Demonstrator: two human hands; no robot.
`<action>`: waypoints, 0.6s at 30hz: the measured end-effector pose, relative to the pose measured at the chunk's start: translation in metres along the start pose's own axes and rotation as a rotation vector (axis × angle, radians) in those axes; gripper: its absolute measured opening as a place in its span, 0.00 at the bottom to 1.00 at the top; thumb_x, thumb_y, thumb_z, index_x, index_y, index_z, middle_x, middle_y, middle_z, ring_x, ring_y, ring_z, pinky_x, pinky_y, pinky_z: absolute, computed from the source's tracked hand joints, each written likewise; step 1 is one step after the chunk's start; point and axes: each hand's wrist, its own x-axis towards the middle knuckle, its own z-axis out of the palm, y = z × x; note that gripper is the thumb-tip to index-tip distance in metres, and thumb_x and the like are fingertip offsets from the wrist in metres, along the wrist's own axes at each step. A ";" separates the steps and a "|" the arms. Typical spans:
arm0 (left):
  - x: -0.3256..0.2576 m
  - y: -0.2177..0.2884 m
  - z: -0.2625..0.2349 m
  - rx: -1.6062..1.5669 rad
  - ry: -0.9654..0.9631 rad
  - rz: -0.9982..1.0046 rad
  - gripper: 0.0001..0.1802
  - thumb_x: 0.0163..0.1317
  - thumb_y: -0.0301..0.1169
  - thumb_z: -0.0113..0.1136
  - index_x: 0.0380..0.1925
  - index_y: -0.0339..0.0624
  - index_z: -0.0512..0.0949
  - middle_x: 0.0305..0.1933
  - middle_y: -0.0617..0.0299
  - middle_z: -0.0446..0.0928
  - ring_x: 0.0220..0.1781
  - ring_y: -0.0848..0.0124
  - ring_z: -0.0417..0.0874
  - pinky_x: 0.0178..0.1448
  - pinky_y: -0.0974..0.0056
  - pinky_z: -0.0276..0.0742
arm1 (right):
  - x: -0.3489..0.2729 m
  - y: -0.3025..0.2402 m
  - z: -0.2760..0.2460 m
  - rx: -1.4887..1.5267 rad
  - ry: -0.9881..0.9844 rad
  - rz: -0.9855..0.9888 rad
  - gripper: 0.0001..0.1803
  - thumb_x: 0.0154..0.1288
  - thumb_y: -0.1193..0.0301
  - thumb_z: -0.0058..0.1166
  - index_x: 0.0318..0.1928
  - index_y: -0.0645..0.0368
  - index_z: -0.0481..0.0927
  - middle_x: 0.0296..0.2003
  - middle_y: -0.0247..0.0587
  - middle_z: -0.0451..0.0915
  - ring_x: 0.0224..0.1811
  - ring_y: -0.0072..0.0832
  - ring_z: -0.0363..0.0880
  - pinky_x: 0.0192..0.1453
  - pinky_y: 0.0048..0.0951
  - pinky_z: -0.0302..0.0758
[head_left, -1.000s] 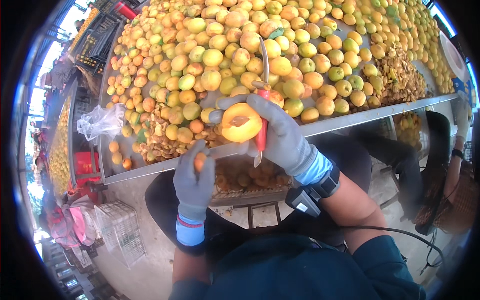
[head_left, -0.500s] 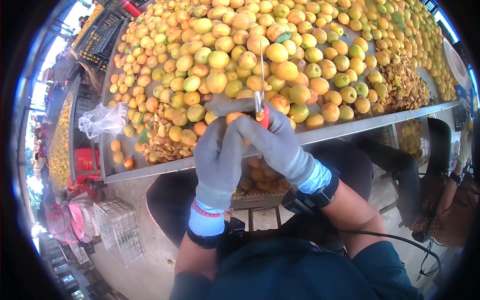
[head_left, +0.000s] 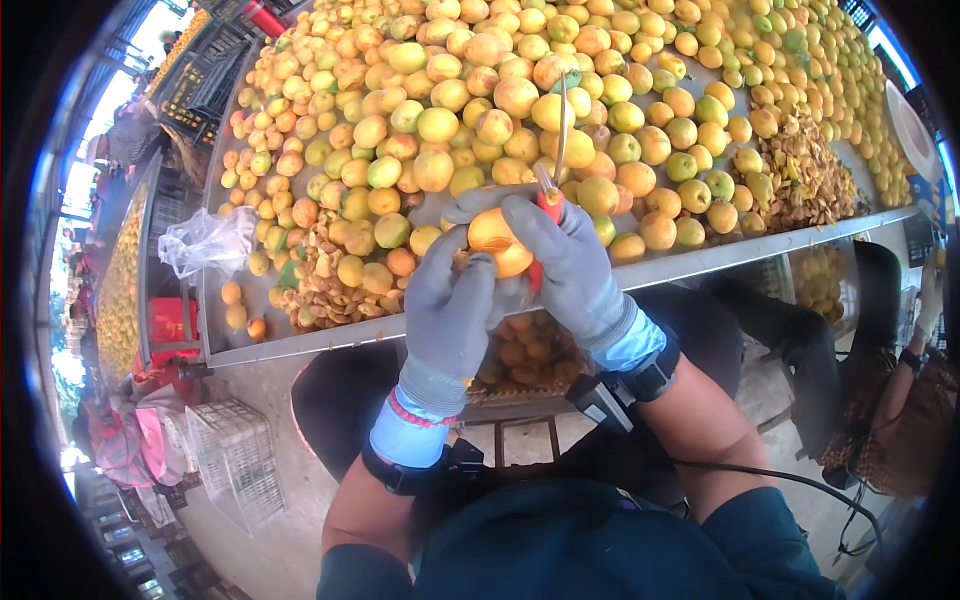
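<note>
Above the table's near edge, my gloved left hand (head_left: 445, 305) is closed round an orange-yellow apricot (head_left: 492, 230) with a dark slit in its flesh. My gloved right hand (head_left: 578, 270) grips a knife (head_left: 549, 200) by its red handle. Its thin blade points up and away from me, over the piled fruit. Right fingers also touch the apricot's right side. Whether the fruit is split all the way through is hidden by the fingers. Beyond both hands lies a broad heap of apricots (head_left: 435, 125), yellow, orange and greenish.
Brownish scraps or pits (head_left: 808, 170) lie heaped at the right, with another pile (head_left: 325, 285) at the left. A clear plastic bag (head_left: 207, 242) rests on the table's metal rim (head_left: 745, 250). A white crate (head_left: 238, 455) stands on the floor; another person's arm (head_left: 895, 385) shows far right.
My hands have turned and moved slightly apart, bringing the slit apricot into view. The knife has shifted right, its blade now tilting a little to the right.
</note>
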 end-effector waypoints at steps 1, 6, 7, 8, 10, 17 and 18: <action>-0.001 0.006 0.003 -0.251 -0.028 -0.140 0.18 0.67 0.30 0.52 0.52 0.30 0.75 0.28 0.64 0.76 0.24 0.80 0.72 0.28 0.73 0.68 | 0.004 0.006 -0.001 0.077 0.003 -0.012 0.13 0.72 0.65 0.51 0.47 0.63 0.80 0.31 0.24 0.78 0.29 0.09 0.72 0.30 0.13 0.69; 0.014 -0.012 -0.021 -0.088 0.010 0.008 0.16 0.71 0.33 0.47 0.52 0.36 0.77 0.29 0.64 0.79 0.21 0.81 0.72 0.24 0.74 0.68 | 0.011 0.012 -0.006 0.103 0.047 -0.074 0.17 0.74 0.62 0.47 0.48 0.64 0.79 0.34 0.27 0.79 0.28 0.10 0.74 0.28 0.14 0.71; 0.016 -0.004 -0.026 -0.132 0.037 -0.063 0.16 0.72 0.33 0.47 0.51 0.37 0.78 0.28 0.64 0.79 0.21 0.81 0.72 0.24 0.74 0.68 | 0.010 0.007 -0.010 0.087 0.062 -0.040 0.18 0.74 0.61 0.46 0.49 0.64 0.79 0.35 0.27 0.80 0.27 0.11 0.75 0.27 0.14 0.72; 0.019 0.000 -0.032 -0.176 0.065 -0.135 0.16 0.72 0.33 0.47 0.51 0.38 0.78 0.28 0.64 0.79 0.21 0.81 0.71 0.24 0.74 0.68 | 0.008 0.002 -0.012 0.043 0.057 -0.053 0.19 0.74 0.60 0.46 0.50 0.64 0.79 0.36 0.28 0.80 0.28 0.12 0.76 0.27 0.14 0.73; 0.029 -0.021 -0.055 -0.085 0.173 -0.054 0.16 0.73 0.34 0.45 0.50 0.41 0.79 0.27 0.63 0.79 0.20 0.82 0.70 0.24 0.75 0.67 | 0.004 -0.013 -0.009 -0.041 0.032 -0.078 0.20 0.75 0.59 0.45 0.52 0.64 0.79 0.38 0.30 0.81 0.28 0.14 0.78 0.25 0.16 0.75; 0.013 -0.020 -0.084 -0.073 0.130 -0.099 0.17 0.73 0.33 0.42 0.51 0.39 0.78 0.27 0.64 0.77 0.17 0.83 0.64 0.21 0.76 0.59 | -0.001 -0.009 -0.008 -0.011 -0.010 0.105 0.21 0.73 0.56 0.47 0.48 0.61 0.79 0.34 0.33 0.83 0.23 0.16 0.79 0.25 0.15 0.75; 0.011 -0.023 -0.087 -0.068 0.135 -0.089 0.17 0.73 0.33 0.42 0.51 0.39 0.78 0.27 0.64 0.77 0.17 0.83 0.64 0.20 0.76 0.59 | -0.003 -0.010 -0.010 -0.034 -0.047 0.155 0.20 0.73 0.56 0.47 0.47 0.61 0.80 0.33 0.33 0.83 0.23 0.16 0.79 0.25 0.15 0.75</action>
